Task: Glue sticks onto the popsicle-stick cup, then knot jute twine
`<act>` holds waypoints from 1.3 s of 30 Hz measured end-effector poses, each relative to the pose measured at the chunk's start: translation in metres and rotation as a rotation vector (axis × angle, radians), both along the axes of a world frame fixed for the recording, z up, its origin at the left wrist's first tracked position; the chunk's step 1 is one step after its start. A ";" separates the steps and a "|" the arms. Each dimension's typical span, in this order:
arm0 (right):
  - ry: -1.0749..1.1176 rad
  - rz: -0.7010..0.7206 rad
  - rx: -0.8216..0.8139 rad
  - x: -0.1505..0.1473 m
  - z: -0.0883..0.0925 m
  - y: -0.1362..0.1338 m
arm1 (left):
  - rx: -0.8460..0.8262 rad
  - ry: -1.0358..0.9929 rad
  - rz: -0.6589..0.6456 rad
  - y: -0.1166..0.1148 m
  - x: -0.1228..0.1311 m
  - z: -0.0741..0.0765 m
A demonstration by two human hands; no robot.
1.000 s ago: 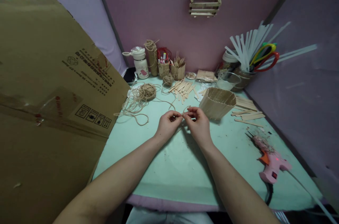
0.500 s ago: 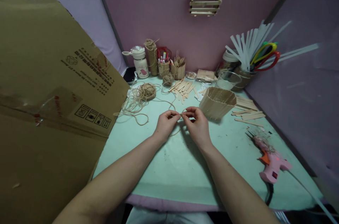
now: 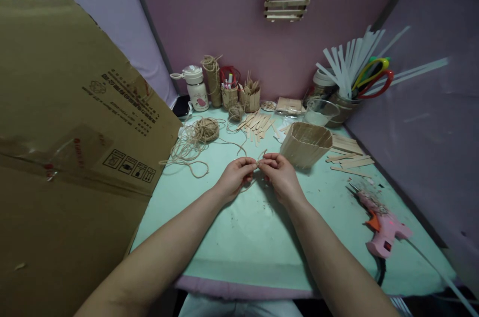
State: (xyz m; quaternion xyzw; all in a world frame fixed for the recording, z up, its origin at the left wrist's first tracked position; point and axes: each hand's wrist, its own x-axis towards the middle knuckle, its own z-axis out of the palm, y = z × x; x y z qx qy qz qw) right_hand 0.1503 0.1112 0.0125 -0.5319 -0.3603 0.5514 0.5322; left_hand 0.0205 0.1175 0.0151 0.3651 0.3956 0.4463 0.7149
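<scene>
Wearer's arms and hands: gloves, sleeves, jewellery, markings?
Left hand and right hand: both bare, no gloves. Left forearm and right forearm: uncovered, no sleeve in view. No watch, bracelet, cable or marking visible. Rings: none seen, though some fingers are hidden.

Reading from centre: just below, toward 6 o'clock, left hand (image 3: 235, 175) and right hand (image 3: 280, 175) are hiding pinched stretch of twine (image 3: 247, 187), strand being too thin for telling any knot. At 7 and 5 o'clock, bottom edge is cutting off left forearm (image 3: 160, 254) and right forearm (image 3: 333, 247). At 9, left edge is cropping cardboard box (image 3: 75, 102); lettering (image 3: 129, 97) is blurring past reading. At 1, top edge is cutting wooden rack (image 3: 287, 3). At 2, container (image 3: 343, 111) is hiding blades of red-handled scissors (image 3: 391, 80).
</scene>
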 end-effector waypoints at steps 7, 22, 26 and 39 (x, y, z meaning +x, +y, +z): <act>-0.228 -0.076 0.220 -0.001 -0.003 0.001 | 0.025 -0.048 0.059 0.000 0.001 -0.002; -0.428 -0.026 0.321 -0.003 0.005 -0.001 | 0.312 0.254 0.193 0.004 0.000 -0.004; -0.485 -0.007 0.387 -0.004 0.000 0.000 | 0.426 0.413 0.224 0.003 -0.004 -0.001; -0.607 -0.023 0.740 -0.012 0.001 -0.007 | -0.144 -0.204 -0.080 0.002 -0.009 0.009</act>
